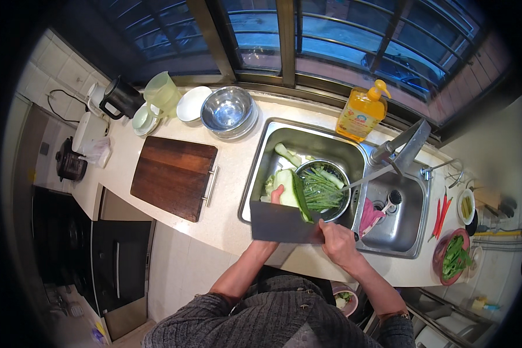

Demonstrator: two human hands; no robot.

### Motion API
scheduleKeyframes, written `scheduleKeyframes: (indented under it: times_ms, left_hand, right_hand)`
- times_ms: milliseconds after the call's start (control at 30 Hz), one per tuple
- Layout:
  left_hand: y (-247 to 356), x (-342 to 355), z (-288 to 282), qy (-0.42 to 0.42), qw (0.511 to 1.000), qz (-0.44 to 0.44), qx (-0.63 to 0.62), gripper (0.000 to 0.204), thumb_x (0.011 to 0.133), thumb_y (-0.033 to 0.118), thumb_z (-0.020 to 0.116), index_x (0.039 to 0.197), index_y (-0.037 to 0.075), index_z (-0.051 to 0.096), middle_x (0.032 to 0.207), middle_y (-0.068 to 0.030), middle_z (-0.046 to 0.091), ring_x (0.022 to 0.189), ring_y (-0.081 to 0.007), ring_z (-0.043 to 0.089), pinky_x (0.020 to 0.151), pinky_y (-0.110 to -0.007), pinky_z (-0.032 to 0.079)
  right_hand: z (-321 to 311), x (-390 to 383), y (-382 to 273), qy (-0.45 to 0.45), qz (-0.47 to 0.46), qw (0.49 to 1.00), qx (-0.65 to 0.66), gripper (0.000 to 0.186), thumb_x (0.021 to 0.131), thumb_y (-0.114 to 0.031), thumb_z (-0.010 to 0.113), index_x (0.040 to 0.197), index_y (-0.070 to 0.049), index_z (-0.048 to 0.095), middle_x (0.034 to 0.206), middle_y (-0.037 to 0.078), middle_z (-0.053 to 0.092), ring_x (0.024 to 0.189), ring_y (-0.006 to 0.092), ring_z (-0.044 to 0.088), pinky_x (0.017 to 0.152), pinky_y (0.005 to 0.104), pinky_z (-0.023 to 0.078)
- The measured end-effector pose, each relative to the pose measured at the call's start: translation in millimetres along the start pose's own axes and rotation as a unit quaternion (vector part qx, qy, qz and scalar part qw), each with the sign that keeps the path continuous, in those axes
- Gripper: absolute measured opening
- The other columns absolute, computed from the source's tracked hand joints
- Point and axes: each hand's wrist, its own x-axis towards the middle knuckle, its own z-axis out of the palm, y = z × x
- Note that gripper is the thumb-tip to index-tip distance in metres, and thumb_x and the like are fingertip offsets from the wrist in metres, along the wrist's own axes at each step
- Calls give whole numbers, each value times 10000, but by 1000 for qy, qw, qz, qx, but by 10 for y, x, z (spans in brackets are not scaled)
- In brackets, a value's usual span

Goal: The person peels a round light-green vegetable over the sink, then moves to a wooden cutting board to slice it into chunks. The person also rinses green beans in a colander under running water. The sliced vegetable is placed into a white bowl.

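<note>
My right hand (339,243) is closed around the handle of a wide, dark-bladed cleaver (284,223) at the sink's front edge. Behind the blade, my left hand (278,195) grips a large piece of green-skinned gourd (290,188) with pale flesh; most of this hand is hidden by the cleaver. The cleaver overlaps the gourd's lower end; whether it cuts in, I cannot tell. Beyond, in the left basin (261,168), lie pale green peelings (287,155) and a metal bowl (347,203) of long green vegetables (325,194) in water.
A running faucet (383,153) stands between the basins. The right basin (409,232) holds a brush (393,198) and pink cloth (370,216). A wooden cutting board (174,174) and steel bowls (229,110) lie left; an orange soap bottle (359,116) stands behind, red chillies (442,217) right.
</note>
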Motion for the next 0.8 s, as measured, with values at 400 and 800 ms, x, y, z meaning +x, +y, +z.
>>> scheduleKeyframes:
  times_ms: [400,800]
  left_hand:
    - [-261,-72,-275,45,992,103,-60,285,1001,352,603,1150,110,615,958,9,642,860,-122,634,777,-304,554]
    - [-203,-198,-222,-23,999,-18,42,594,1017,515,370,1287,11,532,1006,-138,673,845,-249,687,776,-387,572]
  right_hand:
    - [201,-35,87,-9,61,998,-3,242,809,28,644,1044,45,587,723,106,571,560,275,611,498,377,490]
    - [843,136,887,-165,278,946,30,228,911,-181,637,1000,12,555,785,254,661,706,436,653,642,535,508]
